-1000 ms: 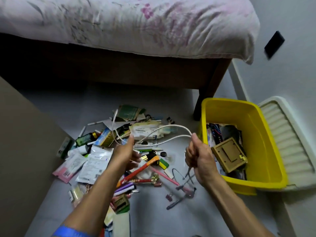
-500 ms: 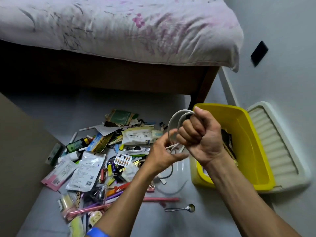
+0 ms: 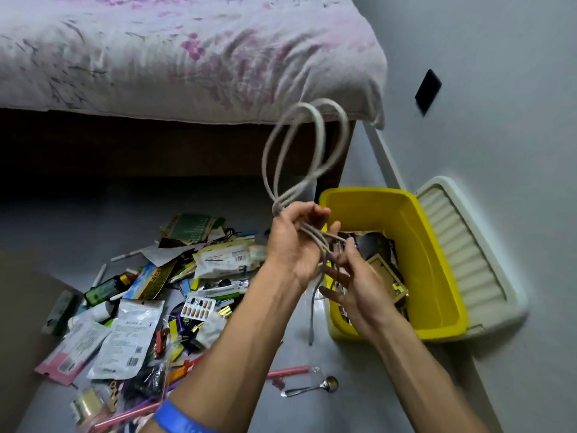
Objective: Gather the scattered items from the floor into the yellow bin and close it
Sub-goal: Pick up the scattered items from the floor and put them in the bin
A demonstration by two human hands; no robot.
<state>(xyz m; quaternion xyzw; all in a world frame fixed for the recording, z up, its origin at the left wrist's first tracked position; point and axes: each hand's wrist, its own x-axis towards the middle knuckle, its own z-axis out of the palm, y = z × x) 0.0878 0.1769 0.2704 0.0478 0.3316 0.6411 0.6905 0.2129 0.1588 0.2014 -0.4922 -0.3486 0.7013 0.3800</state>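
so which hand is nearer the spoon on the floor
Right. The right hand is above the spoon, near the yellow bin; the left hand is higher and further from it, holding the coiled cable.

A home bedroom is showing here: a bed [image 3: 187, 57] with flowered bedding is standing on a wooden frame, household clutter [image 3: 150, 295] is lying across the grey floor [image 3: 312, 410].

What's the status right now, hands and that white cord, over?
Left hand grips the coiled white cord, loops standing up. Right hand pinches its lower strands beside the yellow bin. Bin open, lid behind. Pile of clutter on floor.
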